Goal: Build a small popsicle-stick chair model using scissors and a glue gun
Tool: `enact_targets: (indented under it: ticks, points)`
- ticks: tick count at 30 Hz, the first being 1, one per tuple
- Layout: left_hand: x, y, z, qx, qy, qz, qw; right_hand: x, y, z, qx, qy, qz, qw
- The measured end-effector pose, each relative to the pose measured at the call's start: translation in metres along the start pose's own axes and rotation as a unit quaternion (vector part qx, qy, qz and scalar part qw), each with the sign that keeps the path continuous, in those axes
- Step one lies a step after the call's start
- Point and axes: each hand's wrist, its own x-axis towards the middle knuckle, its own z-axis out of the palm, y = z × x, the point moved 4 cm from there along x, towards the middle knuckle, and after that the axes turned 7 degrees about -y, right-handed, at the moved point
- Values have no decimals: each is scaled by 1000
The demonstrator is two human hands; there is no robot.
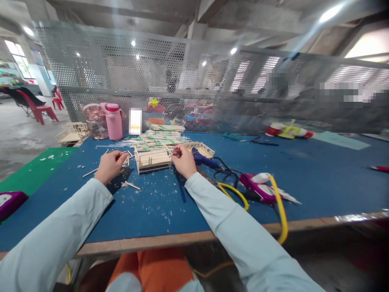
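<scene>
A small bed-like frame (154, 159) of pale wooden sticks stands on the blue table between my hands. My right hand (184, 161) is closed at its right end, fingertips on the corner post. My left hand (110, 165) is pinched above loose short sticks (132, 185) left of the frame; whatever lies between its fingertips is too small to make out. Behind the right hand lies a second stick frame (204, 150). A blue glue gun (205, 159) rests just right of that hand, and scissors with yellow handles (234, 192) lie near my right forearm.
Paper-wrapped stick bundles (158, 138) lie behind the frame, with a pink bottle (114, 123) and a clear bottle (97, 125) to their left. A purple-and-white tool (263, 188) and its dark cable lie at right. A perforated metal screen (146, 77) rises behind the table.
</scene>
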Motion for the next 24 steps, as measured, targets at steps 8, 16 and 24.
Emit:
enact_targets:
  ticks: [8,16,24]
  points:
    - [0,-7,-1,-23,65,-19,997,-3,-5,2,-4,2,-20,1000]
    - [-4,-1,7,-42,-15,-19,999,-4,-6,2,-21,2,-28,999]
    - [-4,3,13,-37,-36,31,998,-6,-10,2,-48,12,-64,997]
